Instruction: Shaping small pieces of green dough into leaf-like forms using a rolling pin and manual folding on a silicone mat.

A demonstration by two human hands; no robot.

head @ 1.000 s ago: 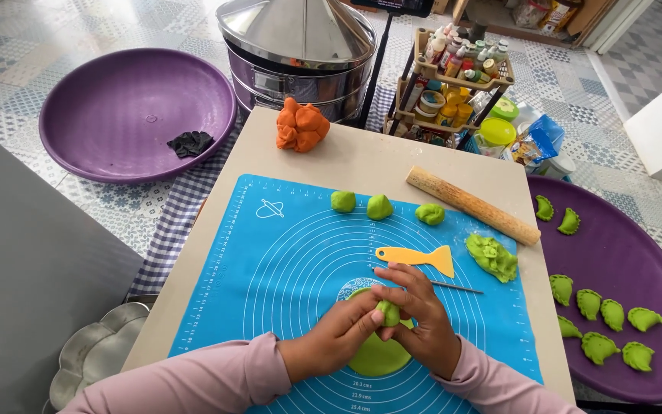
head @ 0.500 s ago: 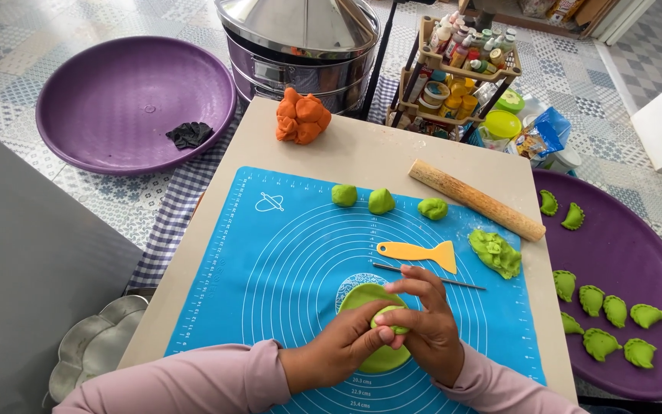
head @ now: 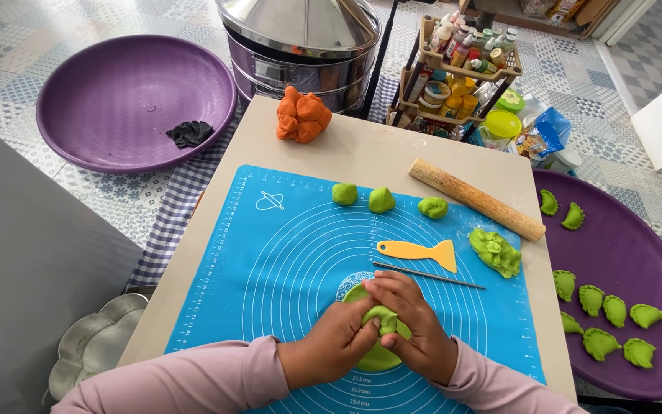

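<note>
In the head view, the left hand point(head: 329, 346) and right hand point(head: 415, 328) press together at six o'clock on the blue mat point(head: 270, 261), fingertips pinching a folded green dough piece point(head: 381, 318) over a flat green disc point(head: 377, 357), which backs the fold. A yellow scraper point(head: 419, 251) and thin rod point(head: 428, 275) lie near at twelve o'clock, handy; finished green dumplings point(head: 607, 307) sit apart at three o'clock on the purple tray point(head: 637, 253).

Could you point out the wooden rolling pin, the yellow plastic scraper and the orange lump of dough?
wooden rolling pin point(head: 476, 198), head view, middle of its length.
yellow plastic scraper point(head: 444, 254), head view, wide blade end.
orange lump of dough point(head: 302, 117), head view, centre of the lump.
</note>
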